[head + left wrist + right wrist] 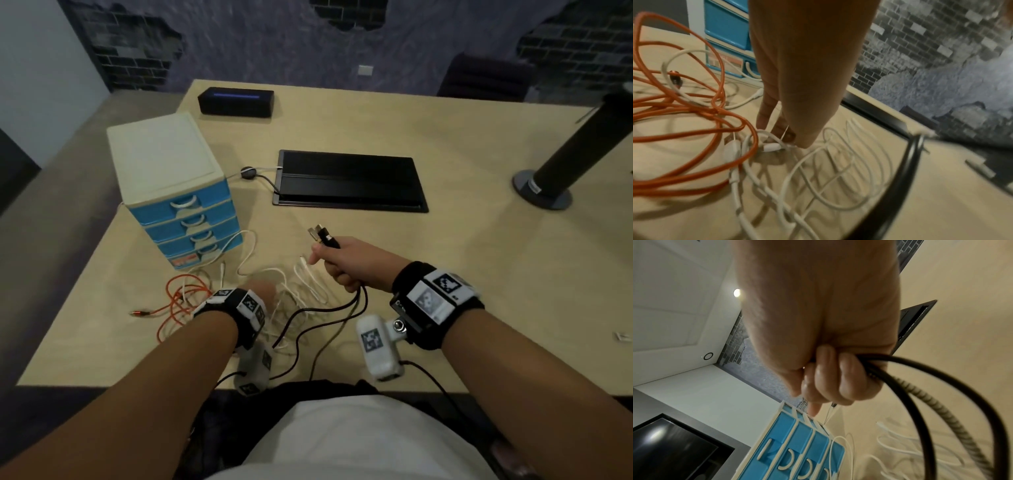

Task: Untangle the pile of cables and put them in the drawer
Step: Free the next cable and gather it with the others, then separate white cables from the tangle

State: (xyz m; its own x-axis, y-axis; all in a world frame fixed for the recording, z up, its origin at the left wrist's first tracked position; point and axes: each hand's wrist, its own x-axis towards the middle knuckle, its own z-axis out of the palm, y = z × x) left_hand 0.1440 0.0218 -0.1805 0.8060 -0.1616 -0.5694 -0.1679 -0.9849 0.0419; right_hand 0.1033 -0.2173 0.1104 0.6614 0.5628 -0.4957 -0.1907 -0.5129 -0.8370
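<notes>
A blue drawer unit with a white top stands at the table's left, all its drawers shut. In front of it lies a tangle: an orange cable on the left and white cables in the middle. My left hand reaches down into the white cables. In the left wrist view its thumb and fingertips pinch a white cable's plug end, beside the orange cable. My right hand grips a bundle of black cables above the table, with the plugs sticking up. Its curled fingers wrap round the black cables.
A black box sits at the back of the table. A black flat panel lies in the middle, with a round cable puck beside it. A dark pole on a round base stands at the right. A dark chair is behind.
</notes>
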